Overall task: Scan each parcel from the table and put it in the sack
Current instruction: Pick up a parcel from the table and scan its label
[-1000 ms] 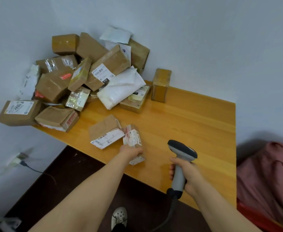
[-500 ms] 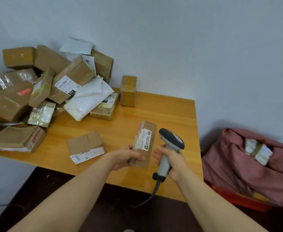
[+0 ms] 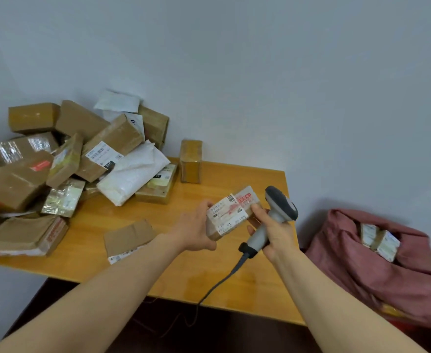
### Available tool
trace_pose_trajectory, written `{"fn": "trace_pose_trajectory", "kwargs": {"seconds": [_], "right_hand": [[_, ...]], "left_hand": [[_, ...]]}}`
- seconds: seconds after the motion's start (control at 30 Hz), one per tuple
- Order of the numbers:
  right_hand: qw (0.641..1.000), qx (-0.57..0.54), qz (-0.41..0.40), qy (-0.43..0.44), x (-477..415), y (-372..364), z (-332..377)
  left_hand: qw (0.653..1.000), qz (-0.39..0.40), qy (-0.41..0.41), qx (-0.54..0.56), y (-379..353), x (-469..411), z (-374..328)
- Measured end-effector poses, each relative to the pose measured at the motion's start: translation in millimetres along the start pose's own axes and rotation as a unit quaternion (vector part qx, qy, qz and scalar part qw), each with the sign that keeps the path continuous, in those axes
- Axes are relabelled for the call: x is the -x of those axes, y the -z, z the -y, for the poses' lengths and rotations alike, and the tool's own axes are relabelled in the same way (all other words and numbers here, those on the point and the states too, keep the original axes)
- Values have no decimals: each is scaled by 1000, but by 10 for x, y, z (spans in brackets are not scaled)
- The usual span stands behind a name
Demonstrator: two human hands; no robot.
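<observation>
My left hand (image 3: 196,229) grips a small brown parcel (image 3: 231,212) by its left end, above the wooden table (image 3: 209,281); its white label with red print faces up. My right hand (image 3: 273,230) holds the grey handheld scanner (image 3: 276,212) by its handle, and its fingertips touch the parcel's right end. The scanner's cable hangs down over the table's front edge. A dark red sack (image 3: 362,263) lies open on the right, below table height, with parcels (image 3: 380,240) inside.
A heap of brown boxes and white mailers (image 3: 76,159) fills the table's left back corner against the wall. One box (image 3: 191,160) stands upright alone by the wall. A flat brown parcel (image 3: 129,239) lies near my left forearm.
My left hand picked the small parcel off the table and lifted it toward the scanner, then turned it label up. My right hand moved in and now touches the parcel. My view swung right.
</observation>
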State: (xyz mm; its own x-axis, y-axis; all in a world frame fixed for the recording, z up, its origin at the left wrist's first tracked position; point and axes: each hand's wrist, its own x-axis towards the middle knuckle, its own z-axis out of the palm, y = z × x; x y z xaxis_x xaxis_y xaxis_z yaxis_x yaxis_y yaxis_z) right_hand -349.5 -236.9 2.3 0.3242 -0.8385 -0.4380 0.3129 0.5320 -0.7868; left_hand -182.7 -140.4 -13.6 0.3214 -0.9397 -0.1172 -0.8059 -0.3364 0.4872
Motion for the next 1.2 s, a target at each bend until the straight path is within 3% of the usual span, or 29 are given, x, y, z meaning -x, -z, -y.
{"fn": "trace_pose_trajectory", "kwargs": {"seconds": [0.07,0.13,0.2,0.33,0.47,0.63,0.97,1.2], "right_hand": [[1000,-9,-9,2,1,27,5],[999,-40,-23,-4,-12,64,13],[996,-79,-33,-14,-23,107,24],[996,-74,-28,-34,-62,172,19],[998,62,-7,-19,-33,188,-2],[973,201,110,-21,148,72,49],[931,330,152,-43,210,-71,193],[930,332,150,-33,210,-96,246]], "left_hand": [[1000,4,-12,-6,25,-9,-42],[989,41,28,142,79,-19,-78],[955,71,82,274,166,-33,-64],[938,78,90,324,298,-107,41],[987,-101,48,113,381,-206,81],[975,-203,12,-94,409,-289,215],[957,-232,11,-173,409,-409,389],[960,-218,29,-175,405,-472,395]]}}
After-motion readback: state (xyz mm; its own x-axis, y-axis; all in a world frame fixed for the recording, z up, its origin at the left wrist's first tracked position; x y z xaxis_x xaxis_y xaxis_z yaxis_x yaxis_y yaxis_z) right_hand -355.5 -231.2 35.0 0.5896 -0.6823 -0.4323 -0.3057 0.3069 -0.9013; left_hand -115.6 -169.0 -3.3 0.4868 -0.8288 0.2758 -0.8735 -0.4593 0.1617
